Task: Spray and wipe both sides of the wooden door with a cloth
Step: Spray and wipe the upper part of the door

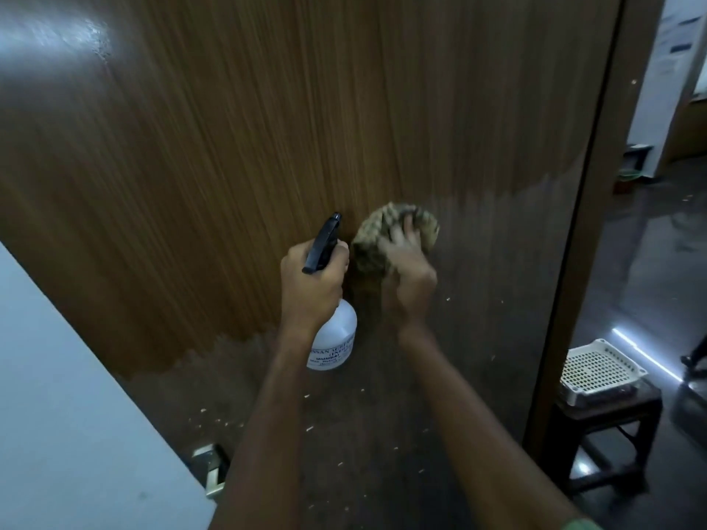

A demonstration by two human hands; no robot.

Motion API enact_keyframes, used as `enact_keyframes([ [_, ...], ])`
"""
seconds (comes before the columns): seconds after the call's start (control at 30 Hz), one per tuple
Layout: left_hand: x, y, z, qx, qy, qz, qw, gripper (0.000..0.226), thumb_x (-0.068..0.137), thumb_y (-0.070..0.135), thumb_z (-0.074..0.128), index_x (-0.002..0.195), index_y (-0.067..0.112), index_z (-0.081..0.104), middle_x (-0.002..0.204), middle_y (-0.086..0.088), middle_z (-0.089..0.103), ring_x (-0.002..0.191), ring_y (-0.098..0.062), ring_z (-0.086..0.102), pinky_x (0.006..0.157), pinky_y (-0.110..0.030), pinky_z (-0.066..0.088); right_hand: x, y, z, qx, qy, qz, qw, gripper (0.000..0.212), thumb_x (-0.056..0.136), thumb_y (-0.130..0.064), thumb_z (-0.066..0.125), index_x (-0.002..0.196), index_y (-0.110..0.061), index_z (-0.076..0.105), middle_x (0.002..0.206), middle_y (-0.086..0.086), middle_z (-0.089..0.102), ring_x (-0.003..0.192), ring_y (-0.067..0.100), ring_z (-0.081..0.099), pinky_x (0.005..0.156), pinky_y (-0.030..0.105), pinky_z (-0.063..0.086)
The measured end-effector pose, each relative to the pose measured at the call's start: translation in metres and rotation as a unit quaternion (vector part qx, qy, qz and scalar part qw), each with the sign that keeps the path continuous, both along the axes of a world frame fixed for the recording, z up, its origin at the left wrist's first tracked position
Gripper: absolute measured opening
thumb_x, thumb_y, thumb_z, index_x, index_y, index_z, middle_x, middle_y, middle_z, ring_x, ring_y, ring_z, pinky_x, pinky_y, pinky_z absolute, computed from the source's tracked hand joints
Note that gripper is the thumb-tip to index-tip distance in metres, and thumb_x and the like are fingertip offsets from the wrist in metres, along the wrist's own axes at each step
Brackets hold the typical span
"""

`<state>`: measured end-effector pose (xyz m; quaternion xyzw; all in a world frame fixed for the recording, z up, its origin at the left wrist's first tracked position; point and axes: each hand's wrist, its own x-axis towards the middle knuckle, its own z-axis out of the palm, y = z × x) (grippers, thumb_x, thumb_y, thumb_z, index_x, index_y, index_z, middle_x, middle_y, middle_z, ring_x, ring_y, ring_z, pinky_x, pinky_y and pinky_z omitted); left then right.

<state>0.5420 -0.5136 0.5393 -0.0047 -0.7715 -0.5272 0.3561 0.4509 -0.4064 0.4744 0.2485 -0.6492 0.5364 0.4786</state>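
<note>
Cloth [386, 239] lay bunched against the door [229, 147] under the right hand's [407, 269] curled fingers, while the left hand [311, 285] gripped the sprayer [336, 338] beside it.

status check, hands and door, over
Left hand grips spray bottle, nozzle up. Right hand presses cloth on door. Nothing in the way.
</note>
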Motion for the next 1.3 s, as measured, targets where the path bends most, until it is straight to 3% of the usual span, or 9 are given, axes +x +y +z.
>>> enact_keyframes([
  [0.13, -0.012, 0.007, -0.002, 0.006, 0.012, 0.022, 1.000, 0.038, 0.095, 0.023, 0.062, 0.075, -0.008, 0.054, 0.066, -0.029, 0.054, 0.049, -0.048, 0.049, 0.046, -0.047, 0.039, -0.024, 0.002, 0.050, -0.006, 0.037, 0.010, 0.999, 0.036, 0.097, 0.009, 0.048, 0.115, -0.004, 0.077, 0.137, 0.016, 0.064, 0.143, 0.028, 0.048, 0.120, 0.045, 0.040],
  [0.33, -0.023, 0.029, -0.009, 0.025, 0.005, 0.027, 0.999, 0.034, 0.095, 0.019, 0.062, 0.074, -0.006, 0.056, 0.063, -0.026, 0.053, 0.044, -0.030, 0.047, 0.048, -0.037, 0.037, -0.011, 0.032, -0.081, 0.042, -0.015, 0.027, 0.999, 0.026, 0.092, 0.010, 0.066, 0.105, -0.008, 0.079, 0.134, 0.006, 0.063, 0.139, 0.029, 0.054, 0.105, 0.059, 0.050],
  [0.43, -0.031, 0.040, -0.012, 0.026, -0.002, 0.037, 0.999, 0.037, 0.096, 0.020, 0.062, 0.073, -0.008, 0.054, 0.059, -0.025, 0.050, 0.044, -0.033, 0.045, 0.046, -0.041, 0.037, -0.028, 0.033, -0.023, -0.008, 0.014, 0.039, 0.999, 0.032, 0.106, -0.013, 0.047, 0.104, -0.006, 0.079, 0.131, 0.007, 0.066, 0.137, 0.030, 0.055, 0.109, 0.056, 0.048],
  [0.57, -0.037, 0.051, -0.010, 0.023, 0.003, 0.047, 0.999, 0.038, 0.095, 0.021, 0.062, 0.075, -0.010, 0.055, 0.060, -0.026, 0.052, 0.047, -0.046, 0.046, 0.045, -0.044, 0.037, -0.055, 0.036, 0.037, -0.004, 0.058, 0.028, 0.998, 0.031, 0.097, 0.012, 0.052, 0.106, -0.002, 0.078, 0.132, 0.012, 0.067, 0.140, 0.030, 0.052, 0.117, 0.052, 0.041],
  [0.77, -0.046, 0.064, -0.007, 0.012, -0.006, 0.045, 0.999, 0.031, 0.100, 0.008, 0.061, 0.071, -0.002, 0.057, 0.062, -0.025, 0.053, 0.041, -0.028, 0.048, 0.043, -0.028, 0.036, -0.037, 0.057, -0.078, 0.005, -0.016, 0.029, 0.999, 0.029, 0.098, 0.003, 0.053, 0.099, -0.006, 0.080, 0.128, 0.006, 0.068, 0.135, 0.033, 0.057, 0.100, 0.060, 0.053],
  [1.0, -0.064, 0.085, -0.005, 0.014, -0.009, 0.043, 0.999, 0.034, 0.097, 0.015, 0.063, 0.070, -0.004, 0.056, 0.057, -0.019, 0.055, 0.043, -0.035, 0.049, 0.046, -0.037, 0.037, -0.071, 0.066, 0.031, -0.024, 0.030, 0.051, 0.998, 0.030, 0.095, 0.015, 0.056, 0.107, -0.001, 0.078, 0.131, 0.016, 0.068, 0.141, 0.031, 0.052, 0.118, 0.055, 0.039],
  [1.1, -0.067, 0.093, -0.004, 0.033, -0.014, 0.036, 0.999, 0.029, 0.098, 0.012, 0.063, 0.073, -0.002, 0.060, 0.069, -0.026, 0.060, 0.042, -0.026, 0.049, 0.044, -0.029, 0.036, -0.068, 0.074, -0.021, 0.001, 0.027, 0.041, 0.999, 0.024, 0.101, 0.004, 0.056, 0.108, -0.002, 0.079, 0.136, 0.011, 0.065, 0.143, 0.029, 0.049, 0.115, 0.058, 0.041],
  [1.2, -0.067, 0.101, -0.006, 0.028, -0.018, 0.032, 0.999, 0.029, 0.098, 0.008, 0.062, 0.072, -0.002, 0.059, 0.069, -0.027, 0.057, 0.042, -0.026, 0.048, 0.041, -0.027, 0.035, -0.058, 0.088, -0.087, 0.001, -0.042, 0.038, 0.998, 0.034, 0.089, 0.019, 0.059, 0.101, -0.004, 0.080, 0.133, 0.009, 0.066, 0.141, 0.027, 0.052, 0.106, 0.062, 0.047],
  [1.3, -0.069, 0.108, -0.006, 0.023, -0.023, 0.033, 0.999, 0.029, 0.099, 0.009, 0.061, 0.072, -0.003, 0.059, 0.067, -0.027, 0.056, 0.042, -0.027, 0.048, 0.041, -0.027, 0.036, -0.064, 0.095, -0.056, -0.008, -0.040, 0.047, 0.998, 0.037, 0.090, 0.014, 0.053, 0.107, -0.006, 0.079, 0.136, 0.007, 0.064, 0.141, 0.029, 0.051, 0.109, 0.060, 0.045],
])
